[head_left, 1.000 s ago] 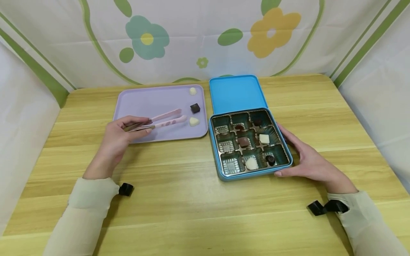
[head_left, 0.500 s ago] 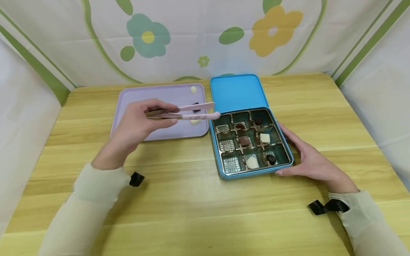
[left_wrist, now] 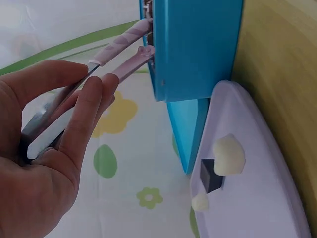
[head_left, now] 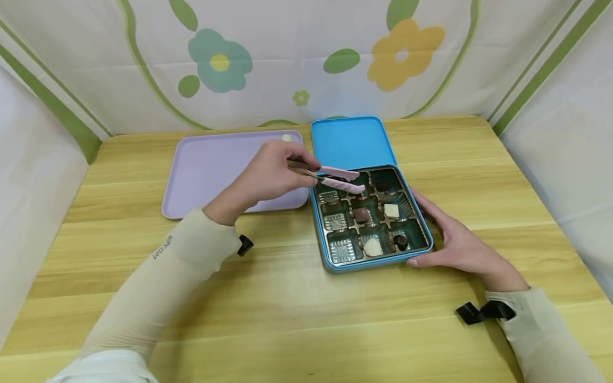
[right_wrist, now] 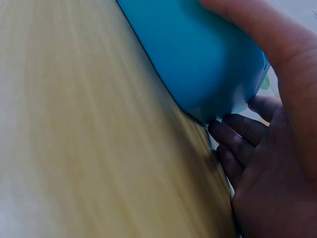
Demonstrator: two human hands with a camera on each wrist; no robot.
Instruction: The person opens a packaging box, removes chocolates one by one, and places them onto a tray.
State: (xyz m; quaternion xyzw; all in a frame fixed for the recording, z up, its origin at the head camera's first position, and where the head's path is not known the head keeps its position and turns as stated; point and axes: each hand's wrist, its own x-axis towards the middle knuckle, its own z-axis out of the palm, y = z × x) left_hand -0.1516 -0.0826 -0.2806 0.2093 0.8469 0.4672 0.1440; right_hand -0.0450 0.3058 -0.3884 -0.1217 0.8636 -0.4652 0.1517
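My left hand (head_left: 270,173) pinches a pair of tongs (head_left: 342,184) with pink tips and metal handles. The tips overlap the back row of the blue tin (head_left: 378,261), and nothing shows between them. The tin's divided insert holds a brown square chocolate (head_left: 361,215), a white square one (head_left: 391,211), a round white one (head_left: 372,247) and a dark round one (head_left: 400,242). Darker pieces lie in the back row, partly hidden by the tongs. My right hand (head_left: 455,242) grips the tin's right side, thumb at the front corner and fingers along the wall (right_wrist: 213,59).
Left of the tin lies a lilac tray (head_left: 210,159). On it in the left wrist view are a white chocolate (left_wrist: 229,155), a dark cube (left_wrist: 211,177) and a smaller white piece (left_wrist: 200,203). The blue lid (head_left: 351,141) lies behind the tin.
My left hand has carried the tongs from over the tray rightward to the tin's back row. My right hand stays on the tin, which has not moved.
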